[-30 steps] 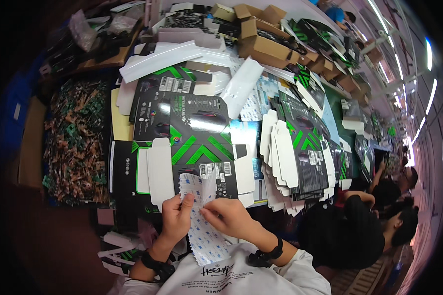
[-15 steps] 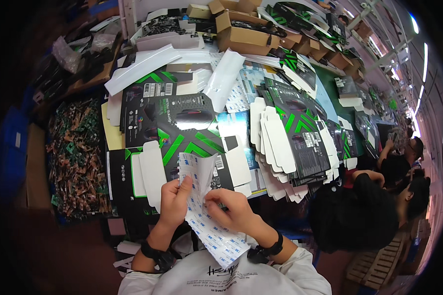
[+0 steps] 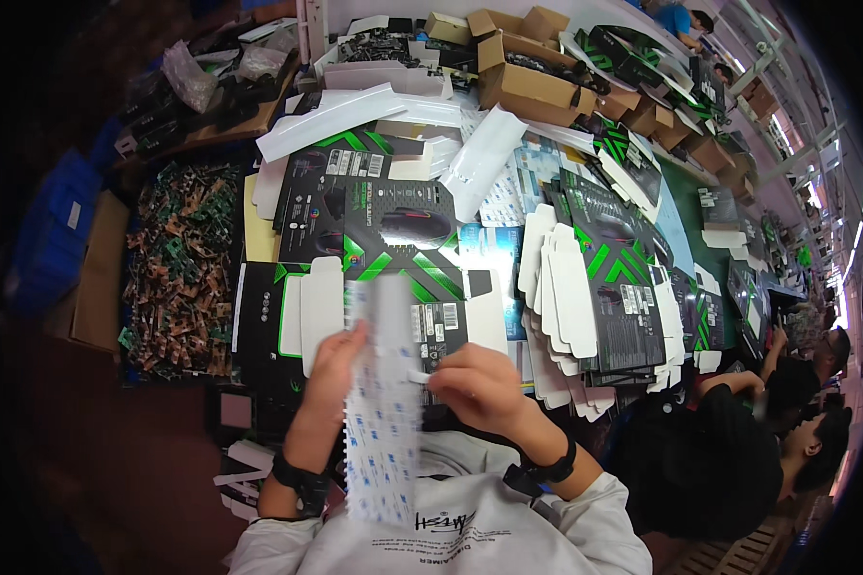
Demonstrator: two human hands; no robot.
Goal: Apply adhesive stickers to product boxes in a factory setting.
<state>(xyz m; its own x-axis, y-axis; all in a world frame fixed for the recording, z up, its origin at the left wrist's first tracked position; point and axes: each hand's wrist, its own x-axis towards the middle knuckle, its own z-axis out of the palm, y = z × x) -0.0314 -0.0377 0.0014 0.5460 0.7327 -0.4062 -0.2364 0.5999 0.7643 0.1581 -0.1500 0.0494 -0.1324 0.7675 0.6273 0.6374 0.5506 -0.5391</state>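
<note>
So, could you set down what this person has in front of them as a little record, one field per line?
Left hand: left hand grips the blue-printed white sheet by its left edge
Right hand: right hand pinches a small white piece; whether it joins the sheet is unclear
Sheet: partly motion-blurred
Beyond the hands: flattened black-and-green cartons
Right: carton stack
Left: heap of small green and copper-coloured parts
Far side: open brown box
</note>
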